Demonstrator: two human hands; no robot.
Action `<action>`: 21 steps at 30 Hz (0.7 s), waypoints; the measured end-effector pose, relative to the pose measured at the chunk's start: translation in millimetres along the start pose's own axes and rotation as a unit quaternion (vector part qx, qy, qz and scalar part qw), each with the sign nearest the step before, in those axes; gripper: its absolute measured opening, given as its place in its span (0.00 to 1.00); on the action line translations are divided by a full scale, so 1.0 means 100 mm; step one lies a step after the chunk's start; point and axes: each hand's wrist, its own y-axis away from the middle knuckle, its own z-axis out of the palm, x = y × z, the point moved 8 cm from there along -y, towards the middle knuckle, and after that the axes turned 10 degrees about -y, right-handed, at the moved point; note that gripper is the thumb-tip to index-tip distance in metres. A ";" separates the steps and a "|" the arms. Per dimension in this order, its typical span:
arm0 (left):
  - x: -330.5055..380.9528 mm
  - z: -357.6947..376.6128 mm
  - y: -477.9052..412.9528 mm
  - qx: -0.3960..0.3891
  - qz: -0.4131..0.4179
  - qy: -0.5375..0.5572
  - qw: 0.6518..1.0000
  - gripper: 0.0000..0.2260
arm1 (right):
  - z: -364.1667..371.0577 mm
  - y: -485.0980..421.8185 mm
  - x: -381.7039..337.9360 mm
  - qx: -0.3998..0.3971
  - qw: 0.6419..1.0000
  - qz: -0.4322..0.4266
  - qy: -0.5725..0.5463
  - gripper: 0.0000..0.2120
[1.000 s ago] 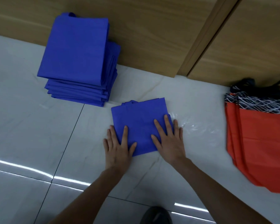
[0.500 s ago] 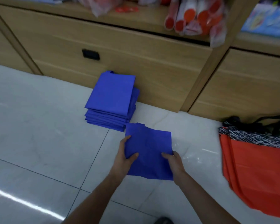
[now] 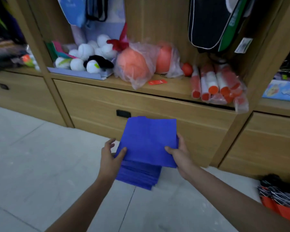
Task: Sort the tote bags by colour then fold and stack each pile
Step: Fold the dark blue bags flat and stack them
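A folded blue tote bag is held flat at the centre of the frame, just above a stack of blue tote bags that sits on the pale tiled floor against a wooden shelf unit. The hands are apart, one at each near corner of the bag. The right hand is clamped on the right edge, thumb on top and fingers wrapped round the side. The left hand lays its thumb on the near left corner, its fingers straight and spread beside the edge, not round the cloth.

At the lower right edge of the frame lies a pile of orange tote bags with a black-and-white patterned band.

In the open shelf compartment above the drawer are, from left to right, white plush balls, two orange balls in clear plastic bags and a bundle of orange-and-white tubes wrapped in plastic that overhangs the shelf edge. A black bag with white piping hangs at the upper right. The drawer is closed and has a small black handle.

A red tag lies on the shelf in front of the orange balls, and a white tag hangs from the black bag; the print on both is too blurred to read
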 end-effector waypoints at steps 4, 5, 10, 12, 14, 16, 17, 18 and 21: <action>-0.16 -0.05 -0.26 -0.010 0.046 -0.118 0.992 0.22 | 0.41 -0.47 0.27 0.022 1.000 0.015 -0.002 0.28; -0.23 -0.03 -0.30 -0.019 0.064 -0.160 0.985 0.22 | 0.45 -0.55 0.41 0.039 0.999 0.030 0.011 0.27; -0.56 0.30 -0.36 -0.122 0.109 -0.291 0.943 0.26 | 0.31 -0.60 1.02 0.165 0.980 0.071 0.083 0.28; -0.63 0.42 -0.38 -0.156 0.110 -0.318 0.929 0.27 | 0.22 -0.54 1.01 0.186 0.971 0.071 0.136 0.30; -0.69 0.52 -0.38 -0.186 0.111 -0.362 0.907 0.28 | 0.16 -0.48 0.87 0.174 0.957 0.036 0.229 0.29; -0.71 0.66 -0.33 -0.226 0.127 -0.433 0.863 0.29 | 0.21 -0.37 0.60 0.138 0.893 -0.108 0.415 0.29; -0.72 0.74 -0.30 -0.245 0.137 -0.463 0.840 0.29 | 0.34 -0.29 0.47 0.099 0.830 -0.215 0.504 0.30; -0.72 0.82 -0.28 -0.259 0.145 -0.487 0.821 0.30 | 0.51 -0.21 0.43 0.033 0.764 -0.302 0.569 0.28; -0.70 0.97 -0.32 -0.230 0.163 -0.528 0.801 0.27 | 0.74 -0.25 0.73 -0.211 0.627 -0.284 0.694 0.24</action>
